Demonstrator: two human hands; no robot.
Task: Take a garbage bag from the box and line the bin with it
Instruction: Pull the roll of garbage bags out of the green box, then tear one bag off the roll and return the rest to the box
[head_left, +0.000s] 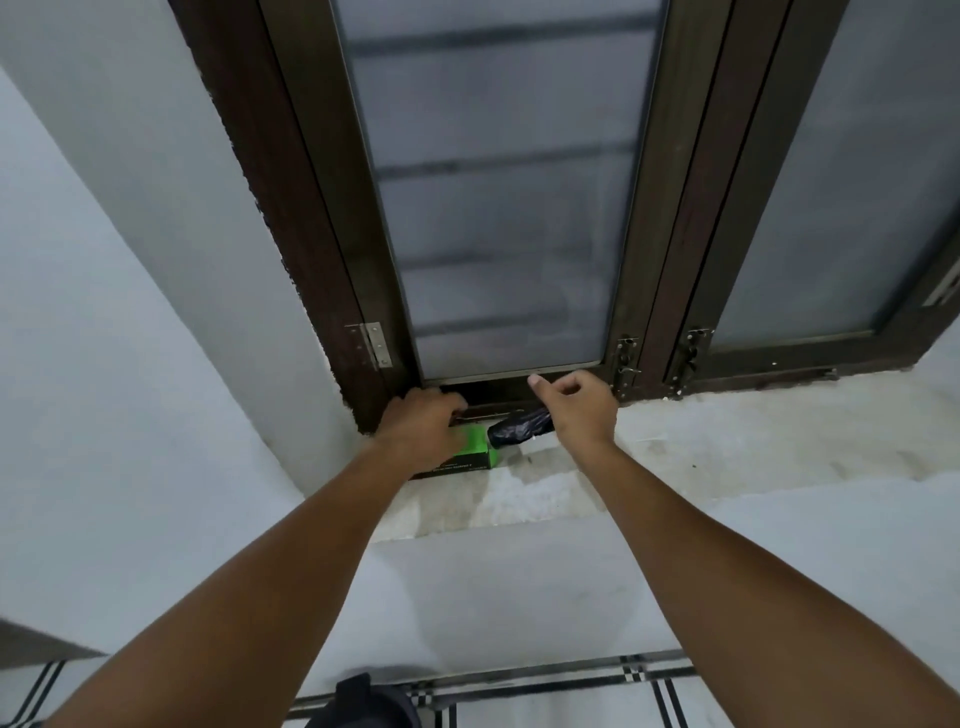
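Note:
A green box (475, 449) lies on the grey window sill (727, 441), close to the left corner of the window frame. My left hand (423, 426) rests on top of the box and grips it. A roll of black garbage bags (517, 427) sticks out of the box's right end. My right hand (579, 410) is closed on the far end of that roll, thumb raised. The bin is not in view.
A dark brown window frame (660, 208) with frosted panes stands right behind the sill, with metal latches (626, 366) at its base. A white wall (130, 338) closes in on the left. Tiled floor (571, 696) and a dark object (363, 701) lie below.

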